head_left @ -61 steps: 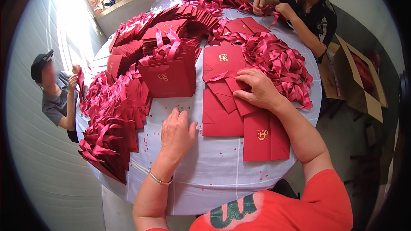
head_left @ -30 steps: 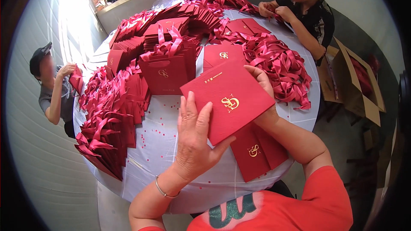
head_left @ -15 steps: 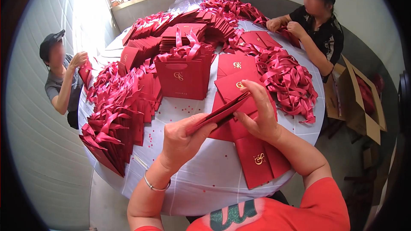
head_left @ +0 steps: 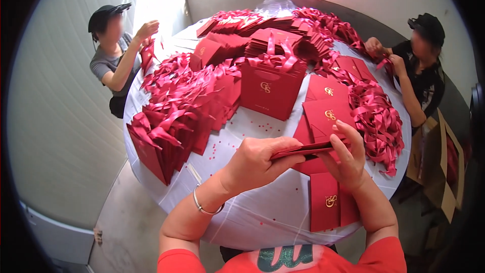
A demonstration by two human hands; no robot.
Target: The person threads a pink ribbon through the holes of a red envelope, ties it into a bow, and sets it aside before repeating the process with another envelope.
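My left hand (head_left: 260,164) is closed around one end of a flat red paper bag (head_left: 305,148), with the thumb above and fingers below. The bag is held nearly edge-on over the near part of the table, with a narrow gap along its side. At its other end is my right hand (head_left: 348,156), fingers apart and bent, the thumb beside the bag's edge; it appears to touch the bag without closing on it. Below and beyond this hand lie flat red bags (head_left: 327,116) with gold emblems. Another flat red bag (head_left: 323,207) lies near the table's front edge.
An upright group of red bags (head_left: 270,93) with ribbon handles stands mid-table. Ribboned bags (head_left: 156,151) crowd the left, and loose ribbons (head_left: 376,126) heap at right. One person (head_left: 113,55) works at left, another (head_left: 422,65) at right, near an open carton (head_left: 439,172).
My view has shifted, so the table sits further right in it. The bag in my left hand has turned from slanted to nearly level. My right hand's fingers have bent closer about its end.
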